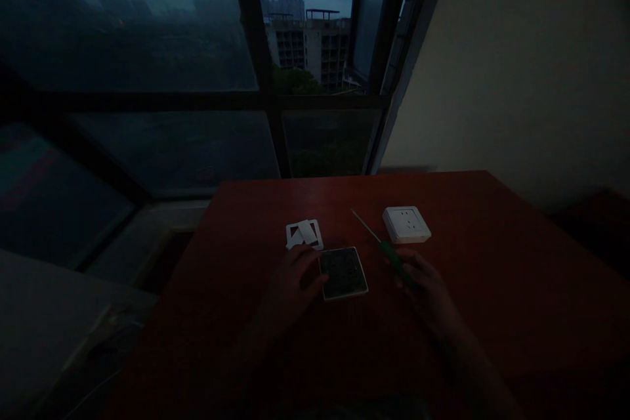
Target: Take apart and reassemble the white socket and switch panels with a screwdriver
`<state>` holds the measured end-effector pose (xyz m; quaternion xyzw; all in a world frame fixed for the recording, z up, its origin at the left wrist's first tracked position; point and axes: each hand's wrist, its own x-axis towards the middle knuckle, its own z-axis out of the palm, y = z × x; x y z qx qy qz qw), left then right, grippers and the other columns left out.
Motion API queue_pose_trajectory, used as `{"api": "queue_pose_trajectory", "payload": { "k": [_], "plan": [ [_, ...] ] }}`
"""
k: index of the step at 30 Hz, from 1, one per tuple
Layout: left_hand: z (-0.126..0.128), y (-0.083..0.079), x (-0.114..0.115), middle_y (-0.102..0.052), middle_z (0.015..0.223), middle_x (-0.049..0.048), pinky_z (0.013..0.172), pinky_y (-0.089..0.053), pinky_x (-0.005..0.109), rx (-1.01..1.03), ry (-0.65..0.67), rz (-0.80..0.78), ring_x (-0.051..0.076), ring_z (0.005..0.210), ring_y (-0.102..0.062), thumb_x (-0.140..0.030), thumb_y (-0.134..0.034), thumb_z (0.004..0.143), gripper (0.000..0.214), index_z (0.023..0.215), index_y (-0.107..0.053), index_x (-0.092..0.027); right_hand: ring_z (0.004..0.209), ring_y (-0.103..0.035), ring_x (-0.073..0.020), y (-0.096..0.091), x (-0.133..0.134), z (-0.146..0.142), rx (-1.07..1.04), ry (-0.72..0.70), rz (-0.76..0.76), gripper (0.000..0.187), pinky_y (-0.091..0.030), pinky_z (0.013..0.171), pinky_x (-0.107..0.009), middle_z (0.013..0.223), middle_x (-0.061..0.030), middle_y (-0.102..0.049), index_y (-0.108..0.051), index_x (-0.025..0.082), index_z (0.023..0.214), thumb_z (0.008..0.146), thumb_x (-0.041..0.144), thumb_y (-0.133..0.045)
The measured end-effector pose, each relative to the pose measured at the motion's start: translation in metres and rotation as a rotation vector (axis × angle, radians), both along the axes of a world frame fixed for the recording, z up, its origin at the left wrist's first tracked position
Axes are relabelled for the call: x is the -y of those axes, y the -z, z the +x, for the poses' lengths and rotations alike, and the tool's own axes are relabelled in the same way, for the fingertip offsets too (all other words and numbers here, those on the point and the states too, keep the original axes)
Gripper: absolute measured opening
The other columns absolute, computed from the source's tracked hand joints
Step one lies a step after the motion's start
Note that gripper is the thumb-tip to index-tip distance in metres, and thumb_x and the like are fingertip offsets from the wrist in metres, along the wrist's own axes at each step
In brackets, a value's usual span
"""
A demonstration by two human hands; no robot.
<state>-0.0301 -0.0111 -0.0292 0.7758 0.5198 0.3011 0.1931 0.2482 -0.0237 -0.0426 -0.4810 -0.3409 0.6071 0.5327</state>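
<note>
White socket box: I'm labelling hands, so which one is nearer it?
The right hand, just in front of the white socket box; the left hand is farther off, leftward.

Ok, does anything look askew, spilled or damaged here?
Mildly: a loose white piece lies askew across a square white frame, just beyond the left hand, whereas the socket box to the right looks closed. No spill or damage shows, though dim light hides detail.

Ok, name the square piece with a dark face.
The unit between the left hand and right hand: dark inside a white edge, whereas the socket and frame are white.
</note>
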Motion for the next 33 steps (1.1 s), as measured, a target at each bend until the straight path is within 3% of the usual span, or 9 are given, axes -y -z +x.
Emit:
{"api": "queue_pose_trajectory", "payload": {
  "k": [4, 7, 9, 13, 19, 33],
  "plan": [
    [0.003, 0.006, 0.004, -0.043, 0.14, 0.0106, 0.107, -0.036, 0.049, 0.008, 0.024, -0.085, 0.03, 0.129, -0.04, -0.035, -0.072, 0.076, 0.064, 0.133, -0.045, -0.023, 0.071, -0.059, -0.0171, -0.043, 0.002, 0.011, 0.288, -0.091, 0.051, 0.033, -0.046, 0.061, -0.028, 0.091, -0.0043, -0.066, -0.061, 0.024, 0.11, 0.08, 0.037, -0.064],
    [0.004, 0.008, 0.006, -0.035, 0.147, 0.0121, 0.109, -0.033, 0.051, 0.006, 0.057, -0.168, 0.031, 0.134, -0.034, -0.037, -0.076, 0.072, 0.082, 0.141, -0.035, -0.023, 0.081, -0.064, -0.0219, -0.091, 0.002, 0.015, 0.724, -0.166, 0.169, 0.032, -0.05, 0.069, -0.033, 0.091, -0.005, -0.068, -0.061, 0.026, 0.111, 0.084, 0.042, -0.059],
    [0.003, 0.009, 0.005, -0.034, 0.147, 0.0121, 0.109, -0.033, 0.05, 0.007, 0.096, -0.184, 0.031, 0.134, -0.033, -0.038, -0.077, 0.071, 0.085, 0.142, -0.033, -0.024, 0.091, -0.064, -0.0225, -0.122, 0.002, 0.012, 0.955, -0.198, 0.336, 0.028, -0.051, 0.075, -0.033, 0.107, -0.0048, -0.067, -0.061, 0.029, 0.111, 0.085, 0.04, -0.057],
    [0.003, 0.013, 0.005, -0.037, 0.146, 0.0102, 0.11, -0.033, 0.046, 0.028, 0.148, -0.149, 0.028, 0.133, -0.036, -0.037, -0.076, 0.073, 0.079, 0.14, -0.035, -0.025, 0.084, -0.066, -0.0207, -0.157, -0.005, -0.003, 1.194, -0.235, 0.548, 0.021, -0.052, 0.065, -0.028, 0.098, -0.0042, -0.069, -0.061, 0.026, 0.103, 0.087, 0.039, -0.055],
    [0.006, 0.017, 0.006, -0.039, 0.144, 0.0107, 0.11, -0.034, 0.045, 0.037, 0.128, -0.107, 0.027, 0.132, -0.038, -0.033, -0.076, 0.073, 0.077, 0.139, -0.037, -0.023, 0.07, -0.065, -0.0158, -0.156, -0.02, -0.026, 1.317, -0.339, 0.691, 0.015, -0.048, 0.06, -0.025, 0.085, -0.0024, -0.07, -0.062, 0.023, 0.093, 0.088, 0.034, -0.053],
    [0.008, 0.018, 0.007, -0.041, 0.142, 0.0113, 0.108, -0.035, 0.048, 0.046, 0.126, -0.07, 0.029, 0.13, -0.039, -0.03, -0.077, 0.071, 0.079, 0.139, -0.036, -0.025, 0.063, -0.064, -0.0143, -0.147, -0.022, -0.034, 1.337, -0.39, 0.705, 0.012, -0.045, 0.056, -0.024, 0.078, -0.0015, -0.07, -0.061, 0.023, 0.091, 0.087, 0.032, -0.054]
  ]
}}
